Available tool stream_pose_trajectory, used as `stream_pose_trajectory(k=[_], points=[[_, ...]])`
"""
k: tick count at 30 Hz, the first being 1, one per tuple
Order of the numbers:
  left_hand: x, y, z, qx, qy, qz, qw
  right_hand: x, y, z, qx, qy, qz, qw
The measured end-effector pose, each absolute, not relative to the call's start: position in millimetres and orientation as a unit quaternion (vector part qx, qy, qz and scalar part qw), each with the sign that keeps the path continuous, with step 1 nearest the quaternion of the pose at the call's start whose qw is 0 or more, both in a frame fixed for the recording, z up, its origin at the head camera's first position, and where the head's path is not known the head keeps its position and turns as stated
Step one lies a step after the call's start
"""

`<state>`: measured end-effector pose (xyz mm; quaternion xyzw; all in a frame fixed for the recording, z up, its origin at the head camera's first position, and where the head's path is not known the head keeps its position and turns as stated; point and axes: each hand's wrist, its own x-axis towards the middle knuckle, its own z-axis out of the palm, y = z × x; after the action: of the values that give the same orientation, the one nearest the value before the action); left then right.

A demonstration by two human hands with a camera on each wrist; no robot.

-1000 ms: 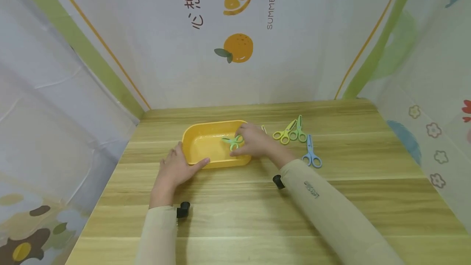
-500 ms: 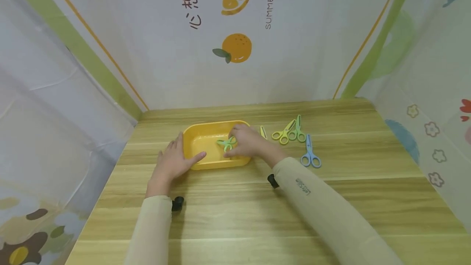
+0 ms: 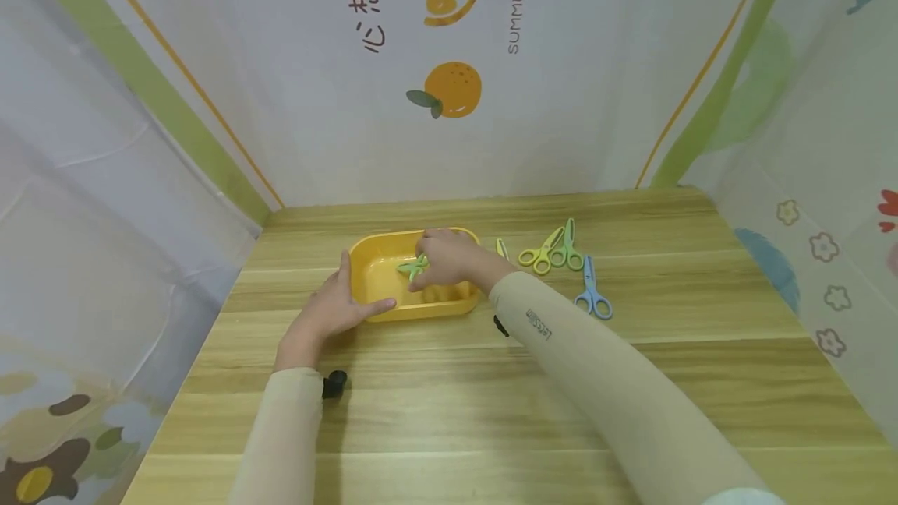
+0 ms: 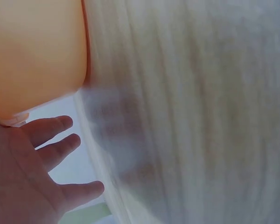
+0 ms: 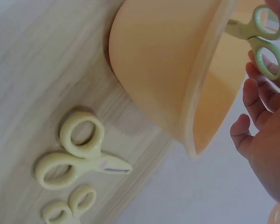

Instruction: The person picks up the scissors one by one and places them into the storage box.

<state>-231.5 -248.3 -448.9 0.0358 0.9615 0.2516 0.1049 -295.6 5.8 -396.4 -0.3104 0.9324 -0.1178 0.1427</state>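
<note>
A yellow plastic box (image 3: 421, 312) sits on the wooden table in the head view. My left hand (image 3: 326, 314) rests at its left end, thumb along the near rim. In the left wrist view the fingers of this left hand (image 4: 23, 172) are straight and spread beside the box wall (image 4: 37, 46). My right hand (image 3: 449, 259) is over the box's right half and pinches a pair of green scissors (image 3: 407, 267) by a handle loop. The right wrist view shows these scissors (image 5: 252, 36) with blades pointing into the box; part of one loop is hidden by my fingertips.
Right of the box lie yellow scissors (image 3: 544, 252), green scissors (image 3: 570, 240) and blue scissors (image 3: 591, 279). Another yellow pair (image 3: 501, 249) is partly hidden behind my right wrist. A printed curtain (image 3: 561, 131) hangs behind the table's far edge.
My right hand has moved left over the box, carrying the green scissors from the right end toward the middle. The left hand stays at the box's left end.
</note>
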Motion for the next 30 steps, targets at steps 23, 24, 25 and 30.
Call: stream_pose_trajectory(k=[23,24,25,30], points=[[-230,-250,-455,0.025,0.946,0.300,0.115,-291,-10,-403,-0.309,0.928,-0.064,0.197],[-229,-250,-455,0.025,0.946,0.301,0.116,-292,-10,-403,-0.311,0.926,-0.070,0.200],[-229,-250,-454,0.025,0.946,0.302,0.117,-293,-9,-402,-0.314,0.924,-0.079,0.203],[-229,-248,-454,0.030,0.944,0.308,0.117,-304,2,-393,-0.333,0.908,-0.121,0.223]])
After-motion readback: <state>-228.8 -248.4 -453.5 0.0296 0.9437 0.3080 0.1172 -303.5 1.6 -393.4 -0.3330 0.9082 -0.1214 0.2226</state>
